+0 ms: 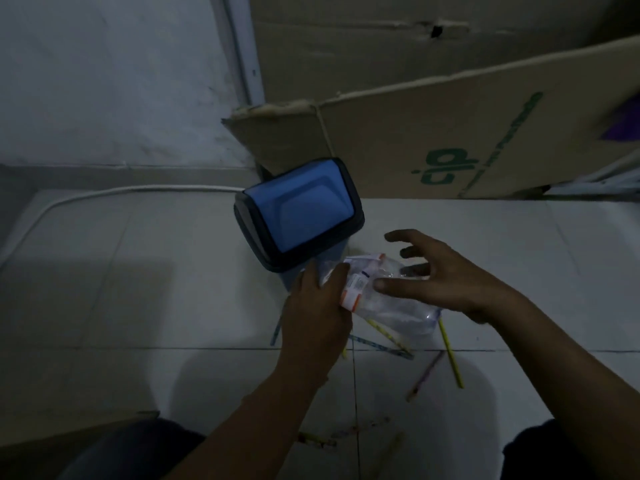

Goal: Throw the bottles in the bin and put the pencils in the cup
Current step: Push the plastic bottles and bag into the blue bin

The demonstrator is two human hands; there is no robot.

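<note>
A clear plastic bottle (388,299) with a white and orange label is held above the floor, just in front of the bin. My left hand (315,317) grips it at the label end. My right hand (446,275) hovers over the bottle's middle with fingers spread, its thumb touching the plastic. The bin (298,213) stands on the floor with a blue swing lid in a dark frame, lid closed. Several pencils lie on the tiles below my hands, among them a yellow pencil (450,351) and a blue patterned pencil (381,348). No cup is in view.
Large cardboard boxes (433,133) lean against the wall behind the bin. A white cable (104,195) runs along the floor at the left. Another cardboard edge (69,431) lies at the bottom left. My dark-clothed knees show at the bottom.
</note>
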